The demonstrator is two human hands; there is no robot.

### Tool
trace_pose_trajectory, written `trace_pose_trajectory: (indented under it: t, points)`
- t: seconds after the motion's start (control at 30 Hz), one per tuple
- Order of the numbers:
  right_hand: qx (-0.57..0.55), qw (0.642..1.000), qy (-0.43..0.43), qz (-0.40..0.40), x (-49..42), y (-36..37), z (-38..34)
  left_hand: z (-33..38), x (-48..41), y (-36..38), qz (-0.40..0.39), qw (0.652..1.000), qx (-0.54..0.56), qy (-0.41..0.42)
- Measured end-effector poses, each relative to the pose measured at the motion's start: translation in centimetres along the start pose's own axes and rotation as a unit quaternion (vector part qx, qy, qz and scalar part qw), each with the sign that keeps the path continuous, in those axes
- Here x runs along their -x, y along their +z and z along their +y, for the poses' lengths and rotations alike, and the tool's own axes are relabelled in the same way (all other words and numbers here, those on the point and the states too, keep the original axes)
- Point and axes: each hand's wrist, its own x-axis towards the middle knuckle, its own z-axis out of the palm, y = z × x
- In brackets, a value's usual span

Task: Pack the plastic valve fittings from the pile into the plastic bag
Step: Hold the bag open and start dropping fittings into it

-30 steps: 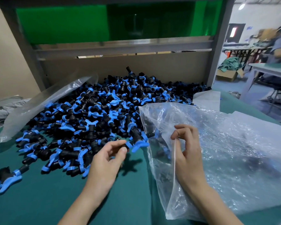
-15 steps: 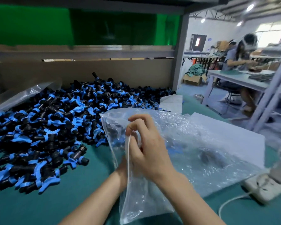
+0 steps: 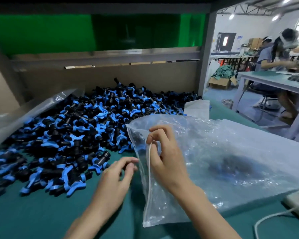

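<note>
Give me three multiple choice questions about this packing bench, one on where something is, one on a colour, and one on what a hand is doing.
1. Where does the pile of valve fittings lie?
A. On the table, left of the plastic bag
B. Right of the bag
C. In a cardboard box

2. What colour are the fittings' handles?
A. Red
B. Blue
C. Yellow

3. What is the right hand doing?
A. Lying flat on the table
B. Holding a fitting
C. Pinching the bag's open edge

Answers:
1 A: the heap spreads over the green table on the bag's left side.
2 B: the black bodies carry blue handles.
3 C: its thumb and fingers pinch the bag's edge and hold it up.
</note>
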Motion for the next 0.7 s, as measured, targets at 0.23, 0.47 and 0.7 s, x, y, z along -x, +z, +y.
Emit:
trace_pose_trajectory:
  t: [0.23, 0.47, 0.7]
  points:
    - [-0.003, 1.0, 0.026, 0.014, 1.7, 2.5, 2.1, -7.9, 2.5, -5.0, 0.166, 0.925, -0.342, 0.002]
    - [-0.026, 0.998, 0.047, 0.015, 2.2, 2.2, 3.3, -8.3, 0.6, -3.2, 0.158, 0.88, -0.447, -0.01]
    - [-0.022, 0.998, 0.058, 0.028, 2.2, 2.2, 3.6, -7.8, -1.2, -2.2, 0.149, 0.87, -0.464, 0.073]
